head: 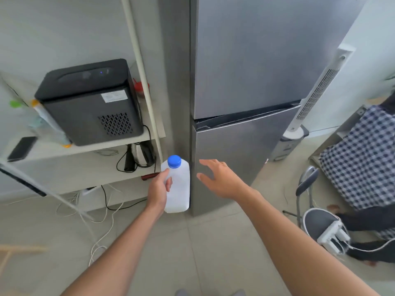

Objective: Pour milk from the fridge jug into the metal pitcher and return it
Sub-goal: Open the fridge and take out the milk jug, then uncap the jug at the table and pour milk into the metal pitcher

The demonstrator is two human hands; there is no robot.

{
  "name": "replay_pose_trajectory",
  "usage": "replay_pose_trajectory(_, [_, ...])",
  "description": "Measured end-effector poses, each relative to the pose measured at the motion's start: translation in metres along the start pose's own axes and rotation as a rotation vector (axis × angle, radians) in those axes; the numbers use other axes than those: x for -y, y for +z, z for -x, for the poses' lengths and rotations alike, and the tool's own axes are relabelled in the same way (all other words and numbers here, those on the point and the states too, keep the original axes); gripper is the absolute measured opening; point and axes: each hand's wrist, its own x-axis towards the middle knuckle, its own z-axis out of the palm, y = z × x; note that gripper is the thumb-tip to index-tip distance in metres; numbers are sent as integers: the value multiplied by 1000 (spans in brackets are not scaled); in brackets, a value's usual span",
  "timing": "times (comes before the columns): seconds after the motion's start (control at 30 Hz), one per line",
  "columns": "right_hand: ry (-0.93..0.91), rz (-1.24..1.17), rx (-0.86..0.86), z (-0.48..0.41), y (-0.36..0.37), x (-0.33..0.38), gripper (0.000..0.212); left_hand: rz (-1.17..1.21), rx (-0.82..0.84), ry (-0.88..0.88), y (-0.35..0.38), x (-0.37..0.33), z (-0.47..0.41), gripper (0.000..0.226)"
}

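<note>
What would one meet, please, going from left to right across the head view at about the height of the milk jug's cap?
Phone → kettle → milk jug held in the left hand → open right hand → folding chair → checked cloth.

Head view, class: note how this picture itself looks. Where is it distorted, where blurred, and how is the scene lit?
Head view: the wide lens bows straight lines, so the fridge edges and the white pipe lean outward; the shelf corner and phone at far left are smeared; light is soft and even, with a faint sheen on the steel doors; the milk jug in the left hand is sharp.
</note>
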Motion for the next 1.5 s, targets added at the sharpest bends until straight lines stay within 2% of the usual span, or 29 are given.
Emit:
replay_pose_trajectory(0.23, [5,-69,71,-5,24,31,92,94,13,-38,-25,-23,11,43])
replay_pose_trajectory(0.37, [1,-125,81,-3,35,41,100,141,66,-18,-28,-36,16,41])
replay_pose_trajectory(0.57, [-10,-164,47,-7,46,45,94,191,124,-26,-33,-44,17,45])
replay_pose_trajectory(0.67, [-12,-197,59,-13,51,47,100,210,106,-25,-38,-47,17,46])
replay_pose_trajectory(0.83, [-74,-193,108,-34,58,60,93,243,-15,-1,-55,-50,17,45])
replay_pose_trajectory(0.97, [-136,-167,171,-56,67,75,99,273,-106,7,-74,-50,16,39])
replay_pose_trajectory(1.1, [-220,-117,256,-86,74,95,99,285,-216,46,-95,-53,15,48])
replay_pose_trajectory(1.5, [-549,14,525,-157,104,160,104,467,-651,76,-132,-62,35,45])
